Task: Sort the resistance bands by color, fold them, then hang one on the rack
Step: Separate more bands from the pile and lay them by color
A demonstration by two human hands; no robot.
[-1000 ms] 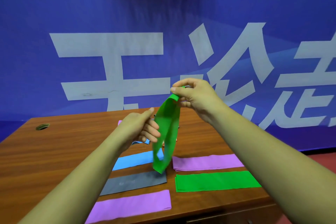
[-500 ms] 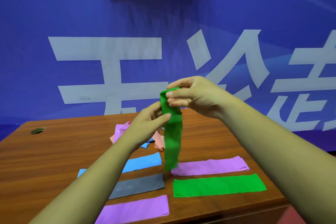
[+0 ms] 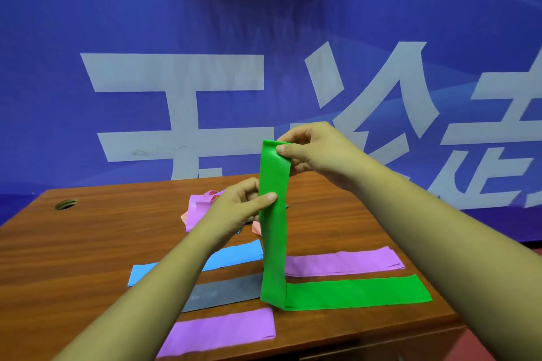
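Flattened and hanging lower than a second ago, the held green band [image 3: 274, 231] reaches down to the left end of the folded green band [image 3: 357, 291] on the bench [image 3: 88, 237]. The right hand [image 3: 319, 155] pinches its top at 12 o'clock, thumb in front. The left hand [image 3: 234, 211] pinches its edge at 9 o'clock. The hands are apart, both clamped on it.

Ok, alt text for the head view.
A right hand pinches the top of a hanging green resistance band while the left hand pinches its middle, over a wooden table where flat blue, grey, purple and green bands lie.
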